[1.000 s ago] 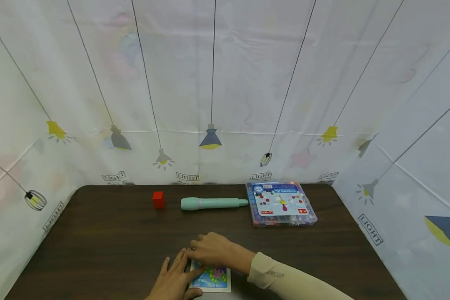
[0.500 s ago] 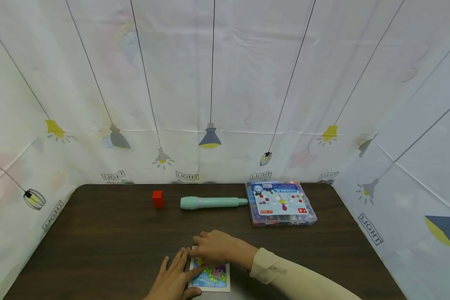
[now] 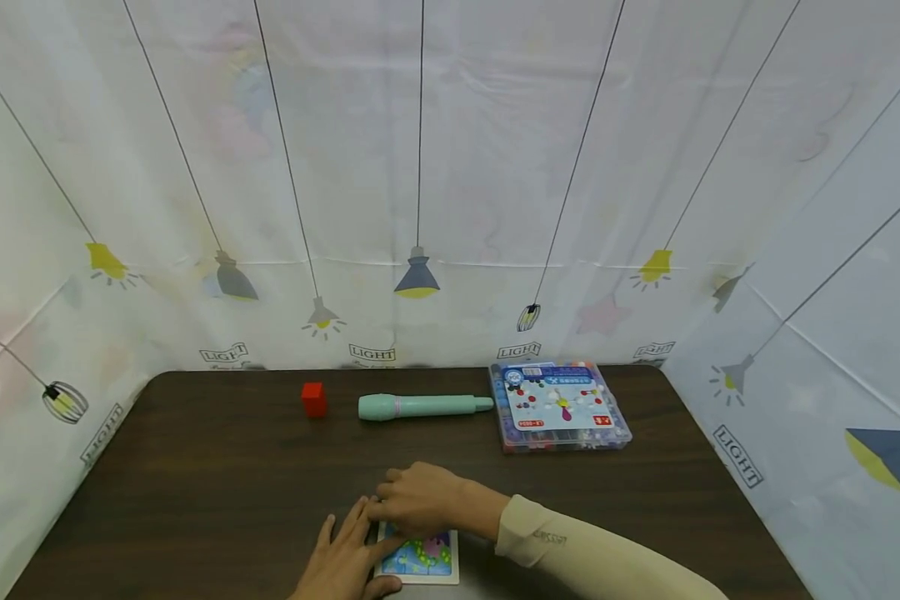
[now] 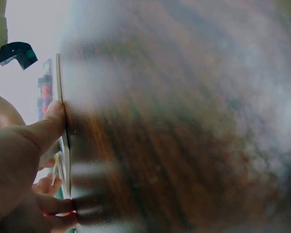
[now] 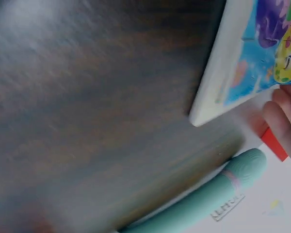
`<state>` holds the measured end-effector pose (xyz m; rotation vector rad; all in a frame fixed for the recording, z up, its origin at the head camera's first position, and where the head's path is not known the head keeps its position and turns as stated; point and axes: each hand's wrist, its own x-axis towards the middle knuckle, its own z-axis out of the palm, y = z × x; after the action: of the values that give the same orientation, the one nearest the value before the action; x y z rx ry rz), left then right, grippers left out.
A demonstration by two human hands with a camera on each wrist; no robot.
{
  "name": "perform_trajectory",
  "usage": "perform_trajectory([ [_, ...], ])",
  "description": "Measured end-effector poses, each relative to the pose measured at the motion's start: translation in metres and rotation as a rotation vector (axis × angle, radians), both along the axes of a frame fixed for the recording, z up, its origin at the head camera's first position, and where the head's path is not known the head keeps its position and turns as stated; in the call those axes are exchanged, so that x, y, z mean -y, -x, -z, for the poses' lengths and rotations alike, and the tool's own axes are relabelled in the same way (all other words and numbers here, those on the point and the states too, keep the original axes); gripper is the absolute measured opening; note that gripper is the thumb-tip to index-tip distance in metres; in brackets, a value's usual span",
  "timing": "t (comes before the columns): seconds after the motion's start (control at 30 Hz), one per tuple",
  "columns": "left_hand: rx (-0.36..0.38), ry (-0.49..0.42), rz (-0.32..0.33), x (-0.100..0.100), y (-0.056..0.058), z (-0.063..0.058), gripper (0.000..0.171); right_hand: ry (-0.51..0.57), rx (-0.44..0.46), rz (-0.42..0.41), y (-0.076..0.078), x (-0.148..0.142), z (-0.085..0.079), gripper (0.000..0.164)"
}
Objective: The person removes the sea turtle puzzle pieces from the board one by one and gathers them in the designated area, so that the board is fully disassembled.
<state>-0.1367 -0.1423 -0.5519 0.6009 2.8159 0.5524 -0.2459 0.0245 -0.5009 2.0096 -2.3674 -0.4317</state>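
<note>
A small jigsaw puzzle with a white frame (image 5: 225, 63) and a blue sea picture lies at the near edge in the head view. My left hand (image 3: 339, 560) rests at its left side, fingers spread; in the left wrist view the thumb (image 4: 53, 119) presses on the frame's edge. My right hand (image 3: 422, 502) bends over the puzzle's far left corner, its fingers curled close to the left fingertips. In the right wrist view those fingers pinch a puzzle piece (image 5: 284, 63) with a yellow cartoon creature, over the picture. The right hand hides the puzzle's upper part in the head view.
Farther back on the dark wooden table (image 3: 217, 492) are a red cube (image 3: 314, 400), a mint-green microphone-shaped stick (image 3: 423, 406) and a clear plastic box (image 3: 558, 408) of colourful small parts. A white curtain printed with lamps (image 3: 465, 167) stands behind the table.
The right hand shifted slightly right, then back left toward the left fingertips, covering a yellow patch that showed half a second ago. The left hand stays in place.
</note>
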Motion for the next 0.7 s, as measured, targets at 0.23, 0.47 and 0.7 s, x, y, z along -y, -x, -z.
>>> perform_trajectory([
  [0.23, 0.023, -0.012, -0.011, 0.000, 0.000, -0.003, 0.064, 0.193, 0.354, 0.131, 0.011, -0.013, 0.010, 0.030],
  [0.47, 0.004, -0.031, -0.014, 0.001, 0.000, -0.003, 0.062, 0.302, 0.516, 0.208, 0.014, -0.015, 0.014, 0.020],
  [0.7, 0.003, -0.027, -0.015, 0.001, -0.002, -0.003, 0.061, 0.360, 0.585, 0.234, 0.010, -0.014, 0.013, 0.016],
])
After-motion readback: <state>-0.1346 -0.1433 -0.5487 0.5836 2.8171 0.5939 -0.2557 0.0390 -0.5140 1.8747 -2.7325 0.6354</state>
